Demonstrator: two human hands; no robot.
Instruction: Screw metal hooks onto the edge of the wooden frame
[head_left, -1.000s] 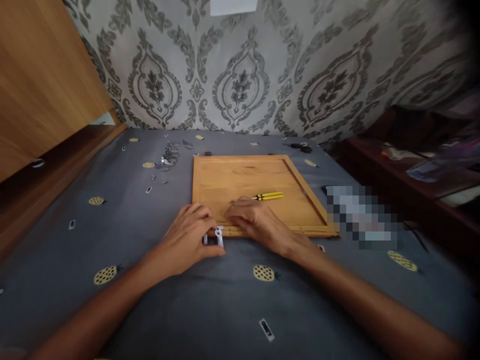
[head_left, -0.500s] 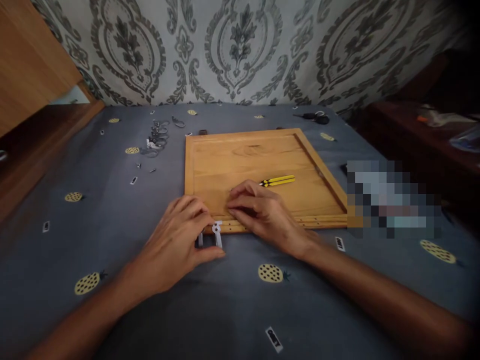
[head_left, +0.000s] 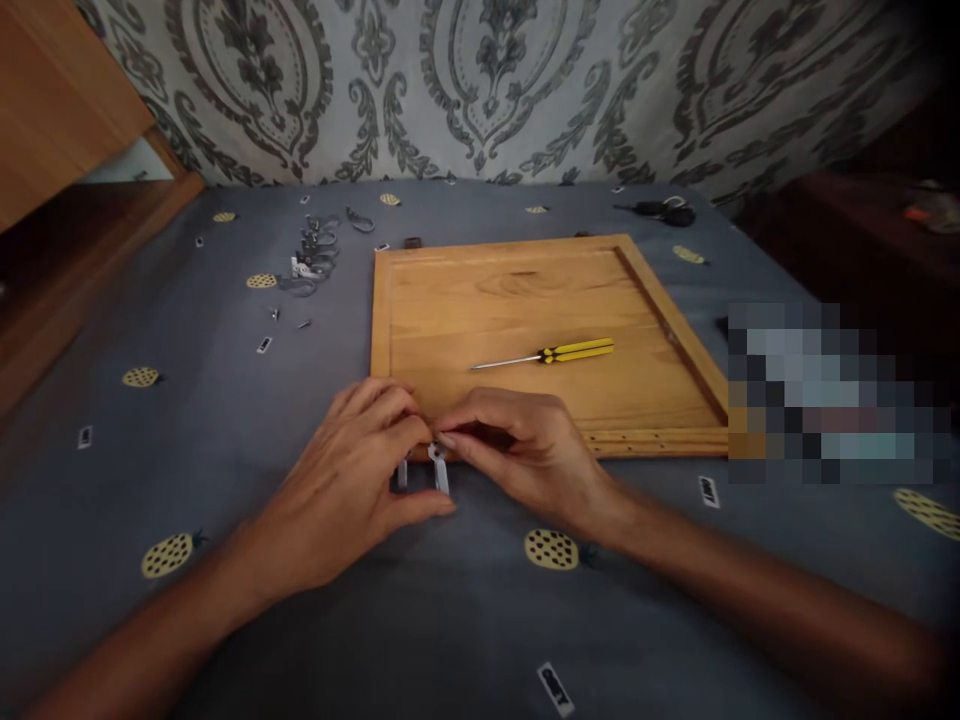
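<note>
My left hand (head_left: pixel 352 480) steadies a light metal bracket (head_left: pixel 440 472) at the near left edge of a framed wooden panel (head_left: pixel 495 310), its fingers curled over the edge and its thumb stretched below. My right hand (head_left: pixel 525 445) pinches at the top of the bracket; what lies between its fingertips is too small to make out. A screwdriver (head_left: pixel 577 350) with a yellow and black handle rests on the panel, its shaft pointing left. Small holes show along the panel's near rail, right of my right hand.
A cluster of metal clips (head_left: pixel 315 250) and two small loose pieces (head_left: pixel 303 324) lie left of the panel on the blue patterned cloth (head_left: pixel 360 630). Black-handled scissors (head_left: pixel 660 210) are at the back right. A wooden cabinet (head_left: pixel 67 90) stands at the left.
My right hand has moved left, from above the panel to the bracket, and the screwdriver's shaft has come into view. The camera view has shifted slightly.
</note>
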